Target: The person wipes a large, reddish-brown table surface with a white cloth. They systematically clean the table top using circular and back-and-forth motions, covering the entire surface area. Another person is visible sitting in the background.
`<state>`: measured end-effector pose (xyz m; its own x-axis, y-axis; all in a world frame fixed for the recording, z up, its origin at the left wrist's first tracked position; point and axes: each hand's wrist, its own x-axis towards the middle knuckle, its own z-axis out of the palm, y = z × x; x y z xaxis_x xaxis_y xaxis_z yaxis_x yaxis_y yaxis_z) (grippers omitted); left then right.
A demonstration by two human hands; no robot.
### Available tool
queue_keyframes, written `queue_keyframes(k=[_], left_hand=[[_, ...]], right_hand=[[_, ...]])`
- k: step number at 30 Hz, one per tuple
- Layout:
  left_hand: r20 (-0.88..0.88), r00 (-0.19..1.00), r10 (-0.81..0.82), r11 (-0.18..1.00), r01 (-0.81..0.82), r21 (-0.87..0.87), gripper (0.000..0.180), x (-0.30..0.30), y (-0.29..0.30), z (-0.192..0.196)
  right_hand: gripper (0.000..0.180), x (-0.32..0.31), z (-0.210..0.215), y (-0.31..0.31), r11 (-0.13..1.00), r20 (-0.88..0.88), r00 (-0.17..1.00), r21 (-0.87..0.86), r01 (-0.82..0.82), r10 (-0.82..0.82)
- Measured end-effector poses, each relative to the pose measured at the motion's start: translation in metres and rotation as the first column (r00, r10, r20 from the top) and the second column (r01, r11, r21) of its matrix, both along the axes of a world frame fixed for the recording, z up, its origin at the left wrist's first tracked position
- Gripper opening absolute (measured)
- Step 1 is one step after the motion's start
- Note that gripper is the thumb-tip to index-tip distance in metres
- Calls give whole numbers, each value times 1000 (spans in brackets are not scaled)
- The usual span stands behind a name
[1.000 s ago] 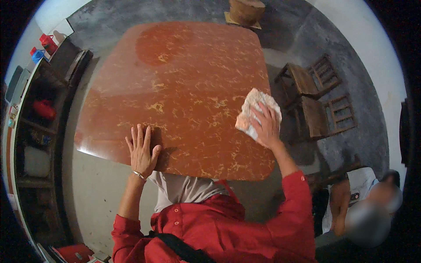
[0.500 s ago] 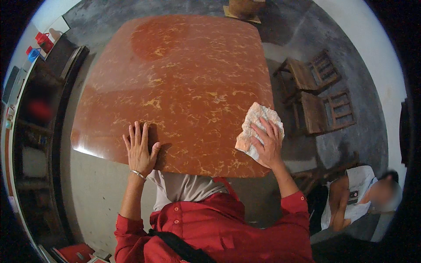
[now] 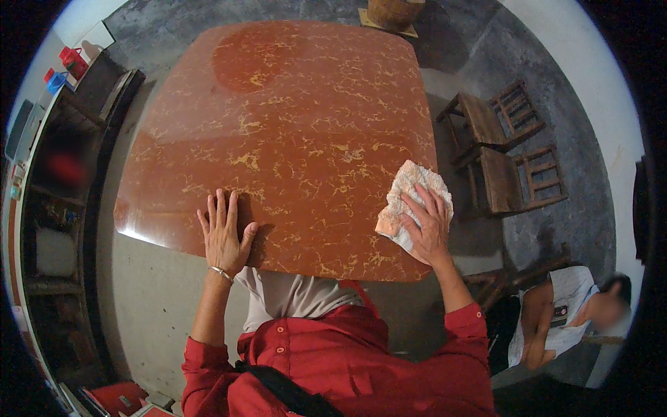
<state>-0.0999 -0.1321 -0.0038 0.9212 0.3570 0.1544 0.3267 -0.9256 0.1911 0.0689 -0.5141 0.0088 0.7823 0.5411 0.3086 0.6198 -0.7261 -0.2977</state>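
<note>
A reddish-brown table (image 3: 306,174) with a marbled yellow pattern stretches out in front of me. My left hand (image 3: 224,233) rests flat near its front edge, fingers stretched and spread, with nothing in it. At the near right corner, my right hand (image 3: 429,229) presses on a crumpled, fluffy cloth (image 3: 406,187), white with peach-orange patches. The fingers lie over the cloth, and its underside is hidden against the tabletop. Part of the cloth reaches the table's right edge.
Two wooden chairs (image 3: 504,181) stand right of the table. Beyond its far edge is a wooden tub (image 3: 394,12). A dark shelf unit (image 3: 59,229) lines the left side, with a red jug (image 3: 73,62) on top. A person (image 3: 556,313) sits at the lower right.
The view has shifted very slightly. Both hands and the cloth keep almost the same places on the table.
</note>
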Motion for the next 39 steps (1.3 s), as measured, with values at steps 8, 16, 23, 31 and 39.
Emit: queue_keyframes(k=[8, 16, 23, 31, 39], left_hand=[[-2, 1000, 5, 1000, -5, 1, 74, 0, 2, -1], [-4, 1000, 2, 1000, -2, -2, 73, 0, 1, -1], [-18, 1000, 10, 1000, -10, 9, 74, -1, 1, 0], [-9, 1000, 3, 1000, -3, 5, 73, 1, 1, 1], [-4, 1000, 16, 1000, -16, -2, 71, 0, 0, 2]], right_hand=[[41, 0, 1, 1, 1000, 1, 1000, 3, -3, 3], [39, 1, -3, -1, 1000, 12, 1000, 13, -2, 1], [41, 0, -2, 1, 1000, 3, 1000, -10, 0, 0], [41, 2, -1, -1, 1000, 9, 1000, -4, -2, 2], [43, 63, 3, 13, 996, -19, 998, -51, -68, 67]])
